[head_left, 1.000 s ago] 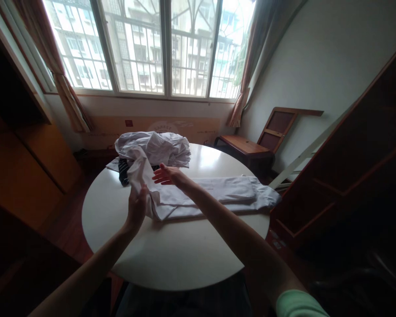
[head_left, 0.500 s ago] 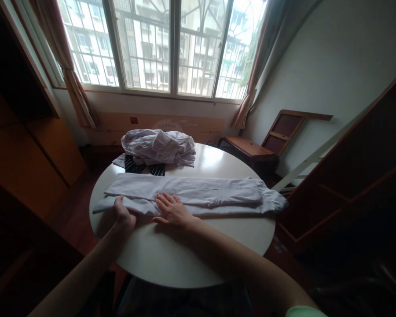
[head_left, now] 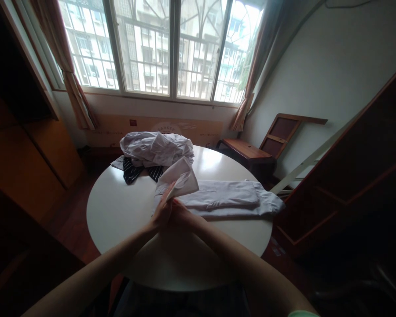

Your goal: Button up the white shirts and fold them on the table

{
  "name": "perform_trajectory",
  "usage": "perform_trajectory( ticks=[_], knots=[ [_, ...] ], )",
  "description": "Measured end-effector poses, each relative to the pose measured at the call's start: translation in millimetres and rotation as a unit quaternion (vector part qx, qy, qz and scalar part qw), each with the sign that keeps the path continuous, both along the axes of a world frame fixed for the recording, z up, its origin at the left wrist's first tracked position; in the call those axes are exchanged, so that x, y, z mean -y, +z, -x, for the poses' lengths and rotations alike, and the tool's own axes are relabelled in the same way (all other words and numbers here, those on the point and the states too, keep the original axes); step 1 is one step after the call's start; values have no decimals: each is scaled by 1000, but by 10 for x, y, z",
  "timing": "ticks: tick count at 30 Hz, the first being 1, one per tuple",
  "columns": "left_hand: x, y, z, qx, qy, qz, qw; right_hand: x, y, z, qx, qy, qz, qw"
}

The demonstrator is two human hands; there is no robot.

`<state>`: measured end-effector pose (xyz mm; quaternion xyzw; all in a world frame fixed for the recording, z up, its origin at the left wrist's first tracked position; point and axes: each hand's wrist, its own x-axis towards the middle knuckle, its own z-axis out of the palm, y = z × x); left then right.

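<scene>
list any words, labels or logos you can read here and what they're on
Nothing can be read for certain.
Cardboard panel under the window: faint arched print in the middle, too blurred to read.
Same panel: a small red mark near its left end, too small to read.
White garment held by the hands, and the clothes pile behind it: no print visible.

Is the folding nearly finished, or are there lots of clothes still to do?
Not nearly. The white garment lies in a long narrow strip on the round table, so its lengthwise folds look done. The left hand and right hand are lifting its near end over. The crumpled pile with a striped piece looks unfolded.
</scene>
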<state>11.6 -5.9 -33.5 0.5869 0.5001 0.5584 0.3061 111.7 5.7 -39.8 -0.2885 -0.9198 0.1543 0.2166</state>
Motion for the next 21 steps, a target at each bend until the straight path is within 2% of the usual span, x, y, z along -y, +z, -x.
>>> perform_trajectory(
  ticks=[3, 6, 7, 8, 10, 12, 14, 16, 18, 21],
  knots=[
    [-5, -77, -4, -162, -76, -32, 983, 155, 171, -191, -19, 29, 25, 999],
    [20, -92, -23, -347, -120, 14, 930, 259, 498, -572, 6, 106, 135, 985],
    [36, -85, -39, -400, -122, 27, 908, 245, 596, -720, 10, 103, 186, 977],
    [56, -72, -57, -445, -120, 32, 887, 201, 670, -865, -3, 61, 236, 970],
    [99, -36, -93, -507, -110, 27, 854, 32, 721, -1109, -88, -68, 268, 957],
    [136, 7, -118, -540, -105, 23, 835, -193, 640, -1253, -177, -211, 232, 933],
    [158, 48, -134, -554, -101, 27, 826, -402, 478, -1289, -210, -275, 243, 906],
    [160, 83, -153, -555, -94, 31, 826, -542, 306, -1255, -212, -281, 279, 893],
    [149, 109, -184, -549, -84, 23, 832, -602, 182, -1205, -215, -276, 286, 892],
    [128, 139, -262, -529, -57, -10, 847, -591, 125, -1177, -242, -256, 297, 888]
  ],
)
